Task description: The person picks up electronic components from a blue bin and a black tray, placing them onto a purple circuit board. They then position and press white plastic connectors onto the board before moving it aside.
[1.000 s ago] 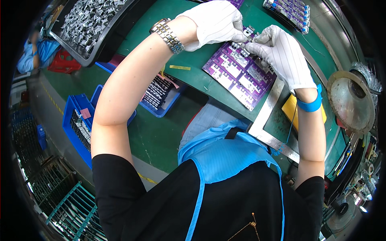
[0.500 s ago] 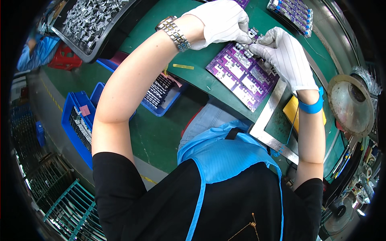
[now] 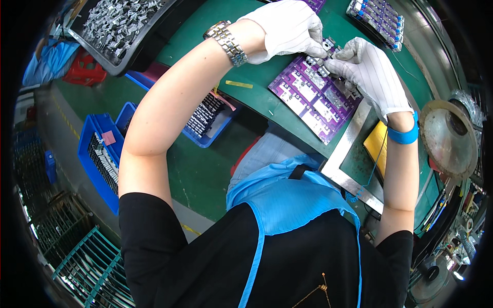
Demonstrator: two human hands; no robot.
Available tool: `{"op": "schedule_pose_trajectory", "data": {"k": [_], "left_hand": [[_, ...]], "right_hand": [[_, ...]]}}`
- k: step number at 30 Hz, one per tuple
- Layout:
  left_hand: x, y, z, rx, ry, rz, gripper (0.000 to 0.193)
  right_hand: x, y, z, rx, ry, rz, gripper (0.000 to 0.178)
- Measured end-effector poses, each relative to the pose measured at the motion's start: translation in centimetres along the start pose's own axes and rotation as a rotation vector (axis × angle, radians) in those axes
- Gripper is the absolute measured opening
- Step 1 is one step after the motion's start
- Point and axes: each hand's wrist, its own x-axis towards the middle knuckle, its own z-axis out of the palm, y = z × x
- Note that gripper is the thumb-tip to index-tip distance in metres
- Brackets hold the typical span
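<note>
Both my hands wear white striped gloves and meet over the far edge of a purple circuit board panel (image 3: 303, 105) lying on the green bench. My left hand (image 3: 290, 28) comes over from the left with thumb and fingers pressed together at small silver metal parts (image 3: 323, 71) on the board. From the right, my right hand (image 3: 367, 74) has its thumb and bent fingers closed close to the same parts. The fingers hide whatever lies between them. White patches and silver pieces show on the panel's uncovered part.
A black tray (image 3: 77, 38) heaped with silver metal pieces stands at far left. Another board assembly with blue-capped parts (image 3: 377, 20) lies at far right. Blue bins (image 3: 97, 164) are below the bench's left. A metal frame (image 3: 346, 179), a yellow pad (image 3: 376, 146) and a round dish (image 3: 448, 138) are on the right.
The whole view has shifted slightly, so bench, board and hands sit a little further right. Both hands keep about the same closed pose at the board's far edge.
</note>
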Motion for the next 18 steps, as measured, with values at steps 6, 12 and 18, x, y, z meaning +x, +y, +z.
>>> {"op": "schedule_pose_trajectory", "data": {"k": [6, 12, 18], "left_hand": [[-0.17, 0.02, 0.07, -0.030, 0.043, 0.005, 0.023], [0.01, -0.25, 0.20, -0.030, 0.034, 0.024, 0.022], [-0.25, -0.17, 0.05, -0.020, 0.051, 0.042, 0.022]], "right_hand": [[0.16, -0.67, -0.23, 0.115, -0.077, 0.151, 0.039], [0.51, -0.37, -0.13, -0.002, -0.019, -0.008, 0.036], [0.74, -0.84, -0.29, -0.032, -0.055, 0.031, 0.036]]}}
